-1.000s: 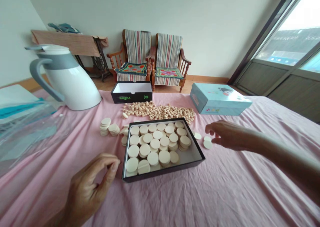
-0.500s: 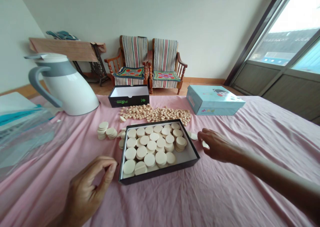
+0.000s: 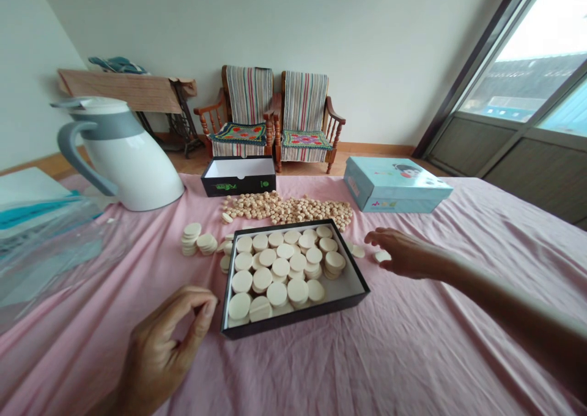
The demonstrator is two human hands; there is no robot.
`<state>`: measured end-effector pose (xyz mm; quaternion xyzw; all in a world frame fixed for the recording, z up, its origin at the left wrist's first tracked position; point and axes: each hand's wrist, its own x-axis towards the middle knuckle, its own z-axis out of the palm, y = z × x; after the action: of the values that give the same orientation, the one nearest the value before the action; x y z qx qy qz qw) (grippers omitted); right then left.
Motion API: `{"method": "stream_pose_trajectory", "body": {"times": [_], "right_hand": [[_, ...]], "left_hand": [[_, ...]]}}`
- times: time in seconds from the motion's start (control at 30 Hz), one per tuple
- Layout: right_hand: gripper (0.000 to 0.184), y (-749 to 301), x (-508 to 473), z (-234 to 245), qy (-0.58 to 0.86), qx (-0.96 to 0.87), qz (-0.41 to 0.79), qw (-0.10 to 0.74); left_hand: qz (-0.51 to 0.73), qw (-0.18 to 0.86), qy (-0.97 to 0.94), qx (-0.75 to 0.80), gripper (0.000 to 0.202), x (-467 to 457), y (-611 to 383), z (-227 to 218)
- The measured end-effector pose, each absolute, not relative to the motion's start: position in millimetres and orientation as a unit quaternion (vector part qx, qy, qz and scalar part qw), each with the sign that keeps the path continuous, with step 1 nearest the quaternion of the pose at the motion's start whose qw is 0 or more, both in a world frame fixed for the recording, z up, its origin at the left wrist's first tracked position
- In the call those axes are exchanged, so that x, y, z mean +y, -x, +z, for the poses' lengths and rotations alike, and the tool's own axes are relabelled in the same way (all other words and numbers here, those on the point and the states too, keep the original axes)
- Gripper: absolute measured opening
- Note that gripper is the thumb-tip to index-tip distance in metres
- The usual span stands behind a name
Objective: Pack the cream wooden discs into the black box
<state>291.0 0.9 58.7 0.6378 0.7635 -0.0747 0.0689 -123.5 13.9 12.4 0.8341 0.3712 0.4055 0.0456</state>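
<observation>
A shallow black box (image 3: 293, 315) with a white inside holds many round pale wooden discs (image 3: 277, 294), piled in stacks. My left hand (image 3: 160, 342) is beside its left wall, thumb and index finger pinched together; a tiny dark spot shows at the fingertips, too small to name. To the right of the box, my right hand (image 3: 401, 254) reaches forward over the cloth with fingers stretched and slightly apart, nothing seen in them. Just under its thumb side rests a loose disc (image 3: 381, 256), and another disc (image 3: 358, 252) lies nearer the box wall.
Small wooden beads (image 3: 316, 210) are heaped behind the box. Stacked discs (image 3: 191, 238) stand at its left. Farther back are an open black box (image 3: 238, 185), a light blue carton (image 3: 398, 189) and a white jug (image 3: 137, 165). Clear plastic (image 3: 59, 251) covers the left of the pink cloth (image 3: 435, 355).
My right hand has lifted slightly and its fingers have straightened, leaving more of the loose disc under it visible. The left hand keeps its pose beside the box.
</observation>
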Motion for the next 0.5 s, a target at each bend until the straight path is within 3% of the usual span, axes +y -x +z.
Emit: {"method": "stream_pose_trajectory", "body": {"times": [0.5], "right_hand": [[0.010, -301.1, 3.9, 32.7, -0.684, 0.725, -0.051, 0.063]], "left_hand": [[0.407, 0.047, -0.835, 0.367, 0.006, 10.6, 122.1, 16.9]]}}
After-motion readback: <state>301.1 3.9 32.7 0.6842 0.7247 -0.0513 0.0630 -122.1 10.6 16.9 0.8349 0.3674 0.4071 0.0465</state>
